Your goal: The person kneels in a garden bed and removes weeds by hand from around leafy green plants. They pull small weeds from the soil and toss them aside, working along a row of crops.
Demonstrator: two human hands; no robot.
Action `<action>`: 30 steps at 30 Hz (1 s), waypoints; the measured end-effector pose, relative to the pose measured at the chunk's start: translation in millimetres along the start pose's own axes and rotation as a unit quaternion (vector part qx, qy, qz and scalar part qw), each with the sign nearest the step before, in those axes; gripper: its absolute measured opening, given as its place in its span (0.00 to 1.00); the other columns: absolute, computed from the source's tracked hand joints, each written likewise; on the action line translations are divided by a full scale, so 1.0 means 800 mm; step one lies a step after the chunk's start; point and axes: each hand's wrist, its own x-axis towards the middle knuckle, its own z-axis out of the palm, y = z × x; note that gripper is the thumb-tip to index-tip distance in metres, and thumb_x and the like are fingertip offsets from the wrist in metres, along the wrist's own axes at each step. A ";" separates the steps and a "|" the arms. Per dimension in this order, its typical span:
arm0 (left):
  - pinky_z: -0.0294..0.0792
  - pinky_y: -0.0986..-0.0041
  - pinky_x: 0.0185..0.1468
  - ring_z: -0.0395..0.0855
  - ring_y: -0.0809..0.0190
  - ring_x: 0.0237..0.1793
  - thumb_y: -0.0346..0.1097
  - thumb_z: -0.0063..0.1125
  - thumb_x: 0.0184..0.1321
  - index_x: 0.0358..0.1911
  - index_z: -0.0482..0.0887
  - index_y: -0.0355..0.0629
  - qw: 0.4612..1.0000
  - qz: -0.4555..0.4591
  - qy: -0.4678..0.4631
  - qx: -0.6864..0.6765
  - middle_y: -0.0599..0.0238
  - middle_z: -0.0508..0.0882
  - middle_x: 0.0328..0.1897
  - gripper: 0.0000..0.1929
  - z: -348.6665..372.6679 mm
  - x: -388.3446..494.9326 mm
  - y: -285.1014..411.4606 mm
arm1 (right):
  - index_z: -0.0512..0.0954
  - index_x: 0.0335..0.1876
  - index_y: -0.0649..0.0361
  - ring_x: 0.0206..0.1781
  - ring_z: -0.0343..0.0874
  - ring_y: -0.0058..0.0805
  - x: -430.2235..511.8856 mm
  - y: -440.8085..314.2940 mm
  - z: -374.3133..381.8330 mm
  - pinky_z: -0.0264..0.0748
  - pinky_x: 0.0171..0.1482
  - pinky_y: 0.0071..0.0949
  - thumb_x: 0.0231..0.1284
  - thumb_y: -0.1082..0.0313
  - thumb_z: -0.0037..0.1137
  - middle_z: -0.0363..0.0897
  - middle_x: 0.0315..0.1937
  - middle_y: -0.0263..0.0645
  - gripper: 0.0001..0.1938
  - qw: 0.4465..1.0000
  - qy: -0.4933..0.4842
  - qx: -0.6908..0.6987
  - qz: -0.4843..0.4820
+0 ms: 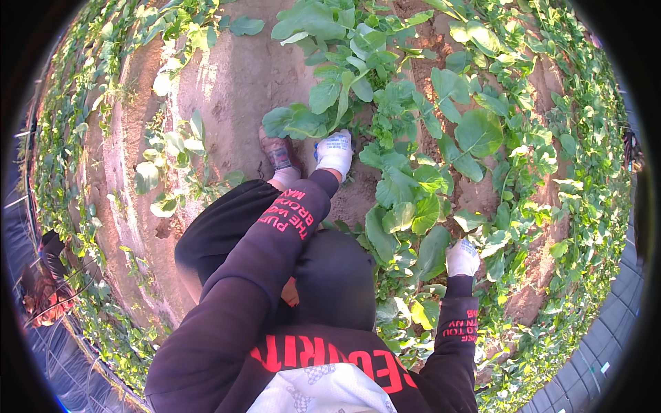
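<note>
My left hand (pixel 334 152), in a white glove with blue print and some blue at the fingers, reaches down to the base of a leafy green plant (pixel 325 93). A pale leaf stem runs down to the glove; the fingers are mostly hidden, so a grip cannot be made out. Lower and to the right, my right hand (pixel 463 258), in a similar white glove, is among broad green leaves (pixel 434 250). Its fingertips point away from me and are hidden by the glove's back and the foliage.
My shoe (pixel 276 149) stands on brown soil (pixel 237 93) left of my left hand. Leafy rows run along both sides. Dark sheeting (pixel 588 361) borders the field at the right, more sheeting (pixel 93 382) at lower left. A partly visible person (pixel 49 289) is at the far left.
</note>
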 end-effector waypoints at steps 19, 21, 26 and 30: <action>0.73 0.62 0.43 0.83 0.48 0.37 0.49 0.58 0.55 0.50 0.73 0.34 0.981 0.108 0.105 -0.124 0.49 0.83 0.37 0.27 -0.019 -0.014 -0.049 | 0.82 0.40 0.55 0.45 0.82 0.39 0.000 0.004 0.004 0.78 0.45 0.36 0.53 0.51 0.59 0.83 0.41 0.42 0.17 1.000 0.012 -0.005 -0.019; 0.74 0.68 0.38 0.82 0.60 0.32 0.46 0.63 0.54 0.46 0.76 0.37 0.954 0.023 -0.078 -0.290 0.58 0.83 0.32 0.22 -0.057 -0.003 -0.067 | 0.82 0.39 0.55 0.44 0.82 0.39 0.001 0.001 -0.002 0.78 0.45 0.36 0.53 0.52 0.59 0.83 0.40 0.42 0.15 1.000 0.014 -0.001 -0.024; 0.71 0.73 0.34 0.75 0.70 0.27 0.42 0.60 0.59 0.41 0.79 0.37 0.950 0.124 -0.071 -0.276 0.64 0.82 0.29 0.15 -0.205 -0.036 -0.150 | 0.81 0.37 0.56 0.42 0.82 0.40 0.005 0.010 0.015 0.77 0.45 0.36 0.50 0.54 0.60 0.83 0.37 0.44 0.15 0.998 0.047 0.000 -0.040; 0.73 0.70 0.42 0.80 0.59 0.34 0.46 0.59 0.60 0.44 0.79 0.41 0.981 0.033 0.146 -0.124 0.62 0.83 0.33 0.17 -0.339 -0.092 -0.262 | 0.80 0.44 0.56 0.46 0.82 0.39 -0.001 0.008 0.008 0.78 0.47 0.36 0.52 0.55 0.60 0.83 0.42 0.43 0.17 0.998 0.039 -0.004 -0.045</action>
